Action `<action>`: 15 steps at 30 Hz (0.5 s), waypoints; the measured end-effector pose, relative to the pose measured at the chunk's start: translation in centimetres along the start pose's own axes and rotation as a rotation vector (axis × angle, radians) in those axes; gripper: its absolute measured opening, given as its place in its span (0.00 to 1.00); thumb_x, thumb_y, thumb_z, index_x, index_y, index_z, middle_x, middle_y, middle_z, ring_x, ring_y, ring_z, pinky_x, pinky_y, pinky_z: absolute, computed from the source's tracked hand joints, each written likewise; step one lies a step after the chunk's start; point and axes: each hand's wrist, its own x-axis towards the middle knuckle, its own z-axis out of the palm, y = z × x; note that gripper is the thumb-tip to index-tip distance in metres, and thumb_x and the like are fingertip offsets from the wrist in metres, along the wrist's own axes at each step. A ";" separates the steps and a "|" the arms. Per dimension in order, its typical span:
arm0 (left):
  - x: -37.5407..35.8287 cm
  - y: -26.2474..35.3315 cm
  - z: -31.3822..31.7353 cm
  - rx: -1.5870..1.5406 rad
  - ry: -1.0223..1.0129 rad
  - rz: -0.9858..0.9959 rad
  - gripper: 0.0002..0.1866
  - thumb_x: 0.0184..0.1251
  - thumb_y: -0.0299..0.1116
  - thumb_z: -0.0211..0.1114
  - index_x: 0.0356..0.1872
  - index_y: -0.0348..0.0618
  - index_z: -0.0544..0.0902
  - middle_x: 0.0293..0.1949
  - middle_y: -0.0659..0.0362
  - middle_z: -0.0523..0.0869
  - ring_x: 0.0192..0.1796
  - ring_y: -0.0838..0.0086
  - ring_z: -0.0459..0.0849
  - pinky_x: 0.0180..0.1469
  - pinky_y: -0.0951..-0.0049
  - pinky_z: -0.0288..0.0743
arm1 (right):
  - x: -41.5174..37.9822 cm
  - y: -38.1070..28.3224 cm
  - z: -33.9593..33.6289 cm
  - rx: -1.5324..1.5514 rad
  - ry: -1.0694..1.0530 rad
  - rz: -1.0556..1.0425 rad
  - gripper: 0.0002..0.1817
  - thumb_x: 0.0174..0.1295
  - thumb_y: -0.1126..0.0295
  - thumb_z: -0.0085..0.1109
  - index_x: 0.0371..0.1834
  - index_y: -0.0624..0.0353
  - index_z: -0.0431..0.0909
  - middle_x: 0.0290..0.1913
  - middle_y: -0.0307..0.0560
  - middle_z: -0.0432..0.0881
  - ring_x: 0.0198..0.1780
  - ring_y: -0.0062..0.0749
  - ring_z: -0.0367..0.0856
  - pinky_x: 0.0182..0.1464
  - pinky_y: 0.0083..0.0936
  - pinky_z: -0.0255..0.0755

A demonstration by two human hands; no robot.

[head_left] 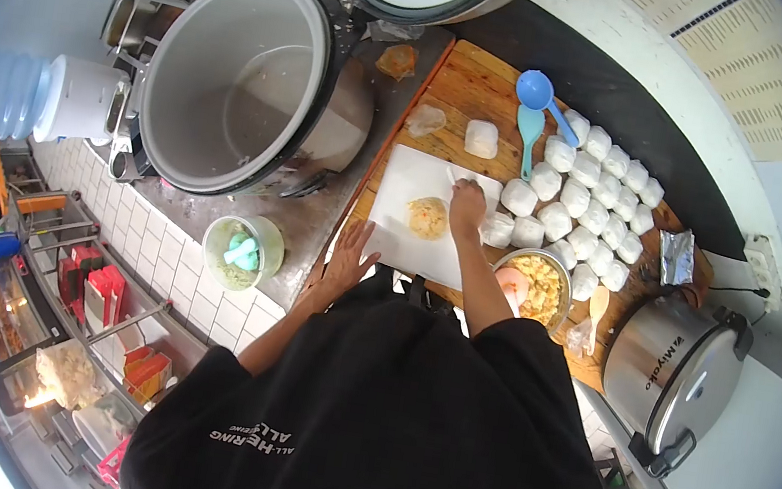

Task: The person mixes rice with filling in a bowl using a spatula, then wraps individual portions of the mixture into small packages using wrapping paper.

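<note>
A white paper sheet (399, 180) lies on the wooden board, with a small mound of pale yellow food (427, 218) on it. Over the sheet's right side is my right hand (466, 207), its fingers closed; a small white bit shows at the fingertips, too small to name. My left hand (345, 263) rests by the sheet's lower left corner, fingers spread and holding nothing. Right of the sheet stand rows of white wrapped packets (575, 197), and one single packet (482, 139) sits above it. A metal bowl (566, 289) of yellow food pieces with a pink scoop (510, 285) is near my right forearm.
A large open rice cooker (322, 62) stands at the upper left. Below it is a clear tub (272, 262) with a mint-green scoop. A blue ladle (535, 90) and teal spoon (530, 124) lie above the packets. A lidded Miyako cooker (649, 344) stands right.
</note>
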 end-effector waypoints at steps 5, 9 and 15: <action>0.8 3.9 -3.7 -0.130 0.030 -0.064 0.26 0.65 0.40 0.62 0.63 0.43 0.70 0.61 0.45 0.73 0.68 0.49 0.64 0.69 0.52 0.56 | -0.8 -0.8 -2.3 -0.018 0.169 -0.163 0.02 0.52 0.70 0.62 0.27 0.55 0.81 0.40 0.43 0.76 0.47 0.41 0.74 0.46 0.40 0.69; 6.4 5.3 -4.3 -0.092 0.058 0.151 0.18 0.65 0.37 0.62 0.53 0.43 0.78 0.55 0.54 0.80 0.68 0.56 0.66 0.67 0.54 0.58 | -1.3 -1.1 -3.5 0.109 0.244 -0.323 0.04 0.48 0.72 0.65 0.26 0.54 0.80 0.41 0.40 0.75 0.49 0.41 0.71 0.49 0.40 0.66; 17.8 5.8 -1.2 -0.036 0.060 0.393 0.16 0.59 0.33 0.65 0.48 0.43 0.81 0.51 0.53 0.82 0.63 0.56 0.73 0.65 0.57 0.63 | -2.1 -0.7 -3.7 0.322 0.135 -0.309 0.04 0.50 0.73 0.65 0.27 0.56 0.80 0.50 0.45 0.77 0.55 0.46 0.72 0.56 0.42 0.65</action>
